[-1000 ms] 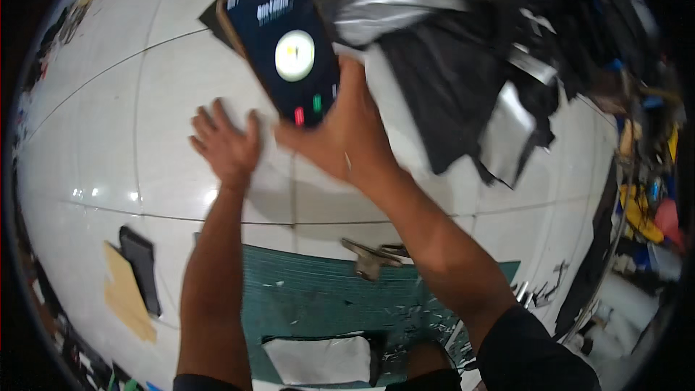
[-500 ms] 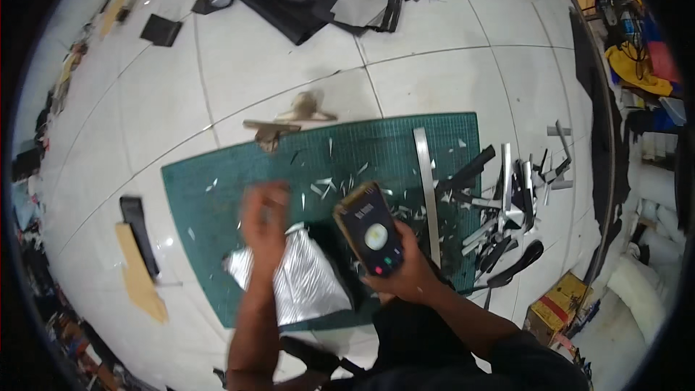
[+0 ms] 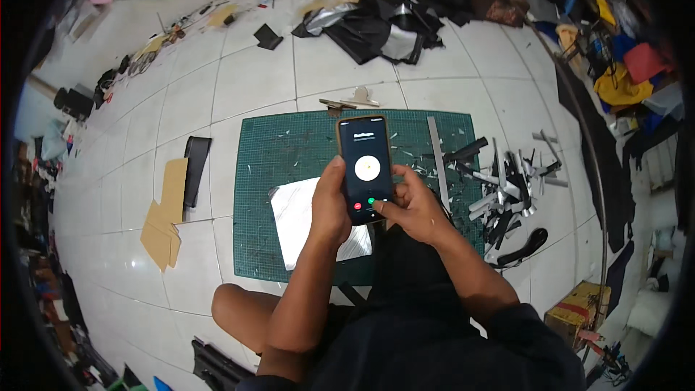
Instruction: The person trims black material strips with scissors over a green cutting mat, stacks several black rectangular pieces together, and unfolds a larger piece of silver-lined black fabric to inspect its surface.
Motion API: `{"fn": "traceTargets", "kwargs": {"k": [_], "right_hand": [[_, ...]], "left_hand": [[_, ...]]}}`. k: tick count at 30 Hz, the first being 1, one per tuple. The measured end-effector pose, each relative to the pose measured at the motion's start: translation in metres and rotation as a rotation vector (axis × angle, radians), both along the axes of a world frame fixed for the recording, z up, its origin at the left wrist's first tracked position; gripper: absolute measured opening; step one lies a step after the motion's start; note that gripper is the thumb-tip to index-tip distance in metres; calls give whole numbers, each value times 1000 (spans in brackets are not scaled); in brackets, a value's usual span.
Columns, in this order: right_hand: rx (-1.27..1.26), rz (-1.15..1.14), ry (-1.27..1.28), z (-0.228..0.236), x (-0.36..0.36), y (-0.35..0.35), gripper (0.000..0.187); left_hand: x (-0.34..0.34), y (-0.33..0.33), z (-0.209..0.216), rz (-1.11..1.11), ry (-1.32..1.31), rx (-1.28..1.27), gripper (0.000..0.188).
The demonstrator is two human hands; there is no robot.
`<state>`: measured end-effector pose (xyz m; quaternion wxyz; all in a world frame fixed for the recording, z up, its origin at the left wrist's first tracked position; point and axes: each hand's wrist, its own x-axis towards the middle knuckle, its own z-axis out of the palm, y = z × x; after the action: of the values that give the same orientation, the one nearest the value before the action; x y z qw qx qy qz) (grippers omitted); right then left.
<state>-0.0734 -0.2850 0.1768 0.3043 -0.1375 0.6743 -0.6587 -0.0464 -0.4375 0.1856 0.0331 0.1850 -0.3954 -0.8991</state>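
Observation:
A smartphone (image 3: 365, 146) in a yellowish-brown case is held upright before me, its dark screen showing a white circle with red and green buttons below. My left hand (image 3: 330, 208) is closed round its left edge. On the other side my right hand (image 3: 418, 211) grips the lower right edge, its thumb over the bottom of the screen by the green button. Beneath the hands, a shiny silver sheet (image 3: 295, 219) lies on a green cutting mat (image 3: 255, 166), partly hidden by my left hand and forearm. A metal ruler (image 3: 436, 146) lies on the mat's right side.
Dark and silver offcuts (image 3: 515, 181) and black-handled scissors (image 3: 528, 246) lie right of the mat. Large metal clips (image 3: 360, 95) sit at its far edge. Tan card pieces (image 3: 172, 192) lie left, black and silver fabric (image 3: 369, 32) farther off, and a cardboard box (image 3: 575, 308) at lower right.
My left hand has come from above the silver sheet to the phone's left edge. The phone has turned more upright, and my right thumb now lies over its screen. The view has shifted.

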Motion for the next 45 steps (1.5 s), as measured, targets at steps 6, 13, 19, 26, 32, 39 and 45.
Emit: {"fn": "traceTargets", "kwargs": {"k": [6, 13, 19, 26, 32, 39, 45], "right_hand": [[-54, -166, 62, 19, 29, -18, 51], [191, -278, 64, 5, 25, -17, 41], [5, -218, -289, 20, 11, -25, 62], [-306, -234, -408, 37, 29, -8, 84], [-471, -121, -265, 54, 60, 2, 83], [-752, -104, 518, 97, 114, -7, 67], [-727, -276, 938, 104, 179, 28, 75]], "left_hand": [[23, -15, 6, -102, 132, 14, 42], [22, -22, -13, -216, 37, 173, 40], [-4, -33, -33, -404, 156, 653, 47], [-16, -5, -32, -540, 172, 407, 45], [-8, -13, -4, -699, 392, 97, 42], [-87, -154, 6, -441, 269, -1610, 49], [-63, -255, -86, -363, -42, -1511, 51]]}}
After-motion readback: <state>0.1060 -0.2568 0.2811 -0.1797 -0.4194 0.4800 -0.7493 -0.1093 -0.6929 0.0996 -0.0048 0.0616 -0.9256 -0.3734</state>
